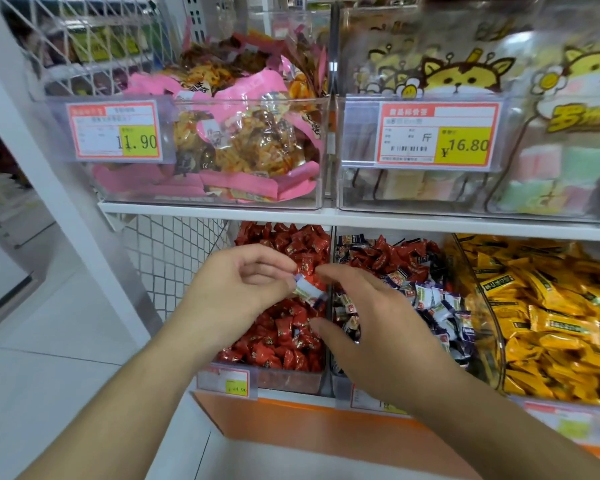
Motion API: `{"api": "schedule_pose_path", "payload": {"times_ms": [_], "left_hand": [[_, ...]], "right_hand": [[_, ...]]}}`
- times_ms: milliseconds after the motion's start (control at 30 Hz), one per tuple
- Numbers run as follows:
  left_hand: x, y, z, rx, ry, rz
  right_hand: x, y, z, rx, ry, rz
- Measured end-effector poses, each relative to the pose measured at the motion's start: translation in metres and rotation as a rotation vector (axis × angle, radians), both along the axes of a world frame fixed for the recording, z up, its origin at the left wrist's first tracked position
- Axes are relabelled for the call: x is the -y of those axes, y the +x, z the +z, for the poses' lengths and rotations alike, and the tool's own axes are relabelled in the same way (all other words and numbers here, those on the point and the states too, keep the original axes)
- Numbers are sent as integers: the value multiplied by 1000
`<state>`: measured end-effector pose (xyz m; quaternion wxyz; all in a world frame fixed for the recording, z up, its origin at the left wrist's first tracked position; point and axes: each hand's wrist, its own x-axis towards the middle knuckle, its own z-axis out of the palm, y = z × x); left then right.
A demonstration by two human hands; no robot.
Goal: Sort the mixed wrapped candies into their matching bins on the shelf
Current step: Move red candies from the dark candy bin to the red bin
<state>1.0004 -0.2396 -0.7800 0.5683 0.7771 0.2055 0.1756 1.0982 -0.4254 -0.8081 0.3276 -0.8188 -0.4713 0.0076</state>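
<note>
**Sorting stray white candy out of the red bin**

Holding a white-and-purple wrapped candy point(307, 292) above the red-candy bin point(284, 379), the left hand point(238, 291) pinches it between thumb and fingers point(284, 271); the remaining fingers are loosely curled. The candy sits just left of the clear divider point(329, 306) that separates the red bin from the mixed bin point(430, 296) on its right.

Landmark: the divider. Left of it, red wrappers only, as far as visible. Right of it, white-purple pieces mixed with red ones point(388, 258). Well right of it, a bin of yellow candies point(548, 317).

Risks, as judged from here:
- The pinch is only at one end of the wrapper, so the piece could slip and fall back among the red candies, where it would have to be picked out again.
- The right hand point(374, 327) hovers over the divider with its fingers spread and relaxed, holding nothing that I can see. Its thumb is near the candy. A fumbled hand-over between the two hands could flick the piece off the shelf edge to the floor.
- The right forearm crosses the mixed bin's front lip; a sweep could drag loose pieces over it.

Next step probably calls for carrying the white piece right, across the divider.
</note>
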Motion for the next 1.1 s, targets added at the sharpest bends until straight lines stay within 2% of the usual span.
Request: {"api": "schedule_pose_path", "payload": {"times_ms": [133,300,367,467,533,633,1033,1100], "left_hand": [[16,4,2,5,-36,-89],[-3,9,-31,-167,244,-86],[-9,12,-50,-259,305,-152],[-12,19,-70,-401,458,-282],[-14,24,-77,-431,531,-313],[-19,25,-79,-453,670,-263],[-40,12,-63,-479,791,56],[-41,13,-62,-464,828,35]], "right_hand": [[5,2,10,91,58,-74],[30,29,16,273,-140,-341],[31,27,17,261,-176,-264],[18,8,14,175,-145,45],[11,3,3,161,-159,171],[8,8,-9,186,-166,192],[10,13,-10,148,-142,190],[10,13,-10,151,-146,191]]}}
